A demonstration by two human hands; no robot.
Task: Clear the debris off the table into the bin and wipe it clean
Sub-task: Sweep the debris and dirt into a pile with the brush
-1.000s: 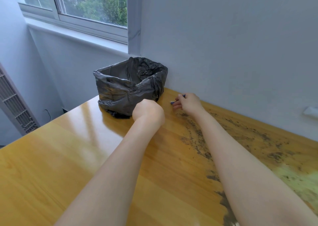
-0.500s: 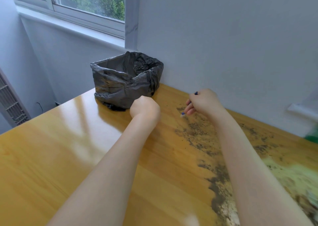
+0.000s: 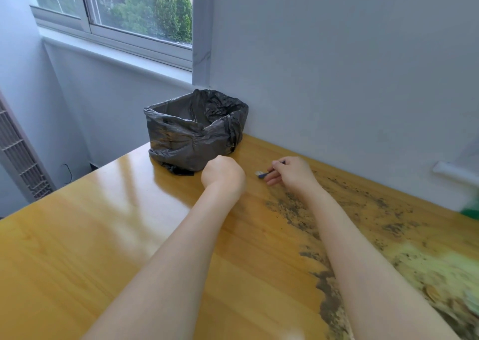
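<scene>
Gaping bag-lined bin (image 3: 191,140) on table (image 3: 103,236)

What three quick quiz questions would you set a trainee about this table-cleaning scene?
1. True or false: the bin stands on the floor.
2. The right hand pinches: A) a cloth, B) a small blue object, C) nothing.
3. Fill in: the dark debris lies on the person's ____ side of the table.

Key
1. False: it stands on the table, against the wall.
2. B.
3. Right.
</scene>
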